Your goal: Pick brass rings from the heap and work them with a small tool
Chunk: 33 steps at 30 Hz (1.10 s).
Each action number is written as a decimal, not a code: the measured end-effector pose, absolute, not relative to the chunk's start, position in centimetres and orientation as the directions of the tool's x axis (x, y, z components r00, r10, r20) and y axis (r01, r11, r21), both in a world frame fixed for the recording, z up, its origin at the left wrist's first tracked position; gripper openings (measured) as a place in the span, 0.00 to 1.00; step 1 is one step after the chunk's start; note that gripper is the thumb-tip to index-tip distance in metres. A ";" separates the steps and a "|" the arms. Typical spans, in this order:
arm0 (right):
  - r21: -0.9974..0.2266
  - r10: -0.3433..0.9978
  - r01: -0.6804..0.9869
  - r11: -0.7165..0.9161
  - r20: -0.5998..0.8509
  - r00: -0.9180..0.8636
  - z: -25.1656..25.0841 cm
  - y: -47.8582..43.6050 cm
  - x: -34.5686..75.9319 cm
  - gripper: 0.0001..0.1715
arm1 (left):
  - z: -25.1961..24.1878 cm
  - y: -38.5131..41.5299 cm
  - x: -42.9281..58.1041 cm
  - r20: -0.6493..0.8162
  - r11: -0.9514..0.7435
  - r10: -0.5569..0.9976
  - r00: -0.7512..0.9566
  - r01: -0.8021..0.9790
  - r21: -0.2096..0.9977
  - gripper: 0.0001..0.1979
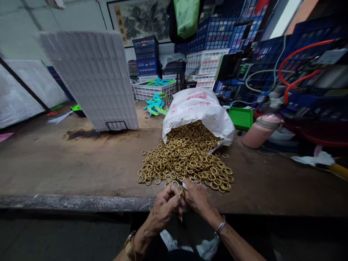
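My left hand (165,203) is closed in a pinch on a gold-coloured ring (181,192) at the table's front edge. Close beside it, my right hand (196,195) is closed around a small knife-like tool (184,185); a pale, shiny part and a dark tip show past the fingers. Most of this tool is hidden by the hand. Just beyond both hands spreads a heap of gold-coloured rings (187,159). The rings spill from the open mouth of a white woven sack (190,105) with red print, lying on its side.
The brown wooden table (81,163) bears a tall whitish panel (92,79) at the left. Turquoise and green parts (156,104) lie behind the sack. On the right stand a green tray (240,118), a pink bottle (261,131) and red hoses (288,72). Stacked crates (146,56) fill the back.
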State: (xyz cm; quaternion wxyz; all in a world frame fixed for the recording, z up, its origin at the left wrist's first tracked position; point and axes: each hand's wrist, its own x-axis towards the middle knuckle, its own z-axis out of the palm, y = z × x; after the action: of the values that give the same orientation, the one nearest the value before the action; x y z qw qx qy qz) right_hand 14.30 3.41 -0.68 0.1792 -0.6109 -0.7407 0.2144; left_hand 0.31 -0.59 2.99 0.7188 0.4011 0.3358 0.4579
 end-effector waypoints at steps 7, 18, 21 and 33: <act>-0.949 0.940 0.275 -0.153 -0.225 -0.256 -0.4 3.1 13.1 0.23 | 1.7 -0.2 0.3 -0.108 0.301 0.930 0.351 -0.559 0.773 0.13; -0.986 0.973 0.156 -0.060 -0.093 -0.212 0.4 2.5 12.0 0.13 | 0.7 -0.3 -0.4 -0.323 0.366 0.929 0.179 -0.574 0.733 0.14; -0.918 0.973 0.361 0.164 0.089 -0.215 0.8 2.4 12.2 0.12 | 0.2 -0.2 -0.4 -0.340 0.354 0.930 0.139 -0.581 0.733 0.14; -0.897 0.978 0.405 0.179 0.116 -0.176 0.9 2.2 12.0 0.13 | 0.4 -0.2 -0.6 -0.348 0.392 0.917 0.194 -0.599 0.698 0.12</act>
State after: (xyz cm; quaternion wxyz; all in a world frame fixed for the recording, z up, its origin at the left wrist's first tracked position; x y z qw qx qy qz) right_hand 12.01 2.21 0.91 0.3796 -0.5179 -0.6674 0.3773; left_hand -0.63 -0.23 0.37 0.7435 0.2103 0.3783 0.5097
